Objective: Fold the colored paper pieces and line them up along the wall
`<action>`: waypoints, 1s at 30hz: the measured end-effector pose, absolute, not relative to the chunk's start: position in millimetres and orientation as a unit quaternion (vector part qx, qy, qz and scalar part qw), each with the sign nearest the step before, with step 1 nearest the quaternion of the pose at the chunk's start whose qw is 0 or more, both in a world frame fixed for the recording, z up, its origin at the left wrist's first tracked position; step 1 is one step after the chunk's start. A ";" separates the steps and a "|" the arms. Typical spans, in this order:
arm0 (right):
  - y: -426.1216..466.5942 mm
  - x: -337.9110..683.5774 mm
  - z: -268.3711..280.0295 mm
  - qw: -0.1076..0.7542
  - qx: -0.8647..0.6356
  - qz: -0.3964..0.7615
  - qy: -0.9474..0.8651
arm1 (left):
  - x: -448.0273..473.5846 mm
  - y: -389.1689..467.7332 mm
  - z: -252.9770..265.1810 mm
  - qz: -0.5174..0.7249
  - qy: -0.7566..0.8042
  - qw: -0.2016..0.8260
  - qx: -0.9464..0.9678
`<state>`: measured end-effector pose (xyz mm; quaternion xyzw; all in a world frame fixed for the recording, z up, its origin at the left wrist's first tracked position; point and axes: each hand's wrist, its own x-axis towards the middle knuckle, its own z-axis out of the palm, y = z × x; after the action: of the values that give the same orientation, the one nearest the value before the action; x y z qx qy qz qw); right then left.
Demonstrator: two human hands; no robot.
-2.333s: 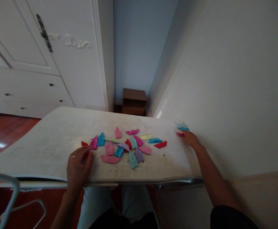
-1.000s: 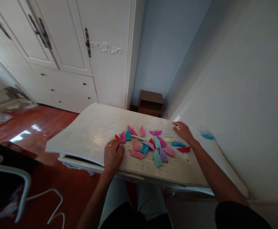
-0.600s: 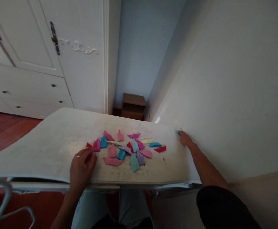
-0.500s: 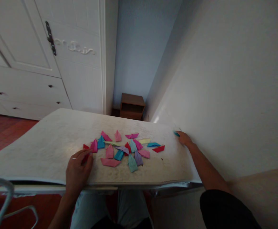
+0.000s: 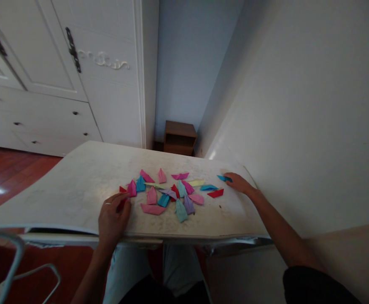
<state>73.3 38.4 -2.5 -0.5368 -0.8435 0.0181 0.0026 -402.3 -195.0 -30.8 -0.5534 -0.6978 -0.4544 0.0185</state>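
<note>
Folded paper boats (image 5: 152,209) in pink, red, blue, green, purple and yellow lie loosely grouped on the white tabletop (image 5: 79,181). At the right side of the table, my right hand (image 5: 238,183) pinches the end of a blue paper boat (image 5: 224,178), close to the wall. My left hand (image 5: 114,215), with a ring on one finger, rests at the left end of the group. Its fingers curl around a dark red paper boat (image 5: 121,205), mostly hidden by them. Just beyond those fingertips are another red boat (image 5: 122,189) and a magenta boat (image 5: 132,188).
A wall (image 5: 298,126) runs along the table's right side. White cabinets (image 5: 114,93) stand behind to the left, and a small brown nightstand (image 5: 180,126) sits in the far corner. A white metal tube frame (image 5: 18,253) is at the lower left.
My right hand has moved left, away from the wall, bringing the blue paper boat nearer the group. My left hand stays beside the boats. The whole view has shifted slightly.
</note>
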 end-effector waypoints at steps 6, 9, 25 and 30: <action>22.7 46.4 -7.9 0.047 -0.536 0.010 -0.843 | -400.9 -195.7 -29.9 -0.474 -0.689 0.007 -0.548; 17.6 29.0 -6.9 0.075 -0.525 0.018 -0.847 | -400.0 -196.1 -28.8 -0.484 -0.687 0.005 -0.543; -35.4 -115.8 26.2 0.229 -0.383 0.183 -0.876 | -398.7 -199.7 -26.4 -0.501 -0.683 -0.019 -0.531; -50.1 -127.6 19.7 0.221 -0.395 0.242 -0.858 | -398.9 -199.3 -28.0 -0.501 -0.682 -0.011 -0.534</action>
<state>-127.6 -50.1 19.7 -0.3955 -0.8579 0.2424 0.2209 -398.9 -199.3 -28.0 -0.5337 -0.6815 -0.5006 -0.0113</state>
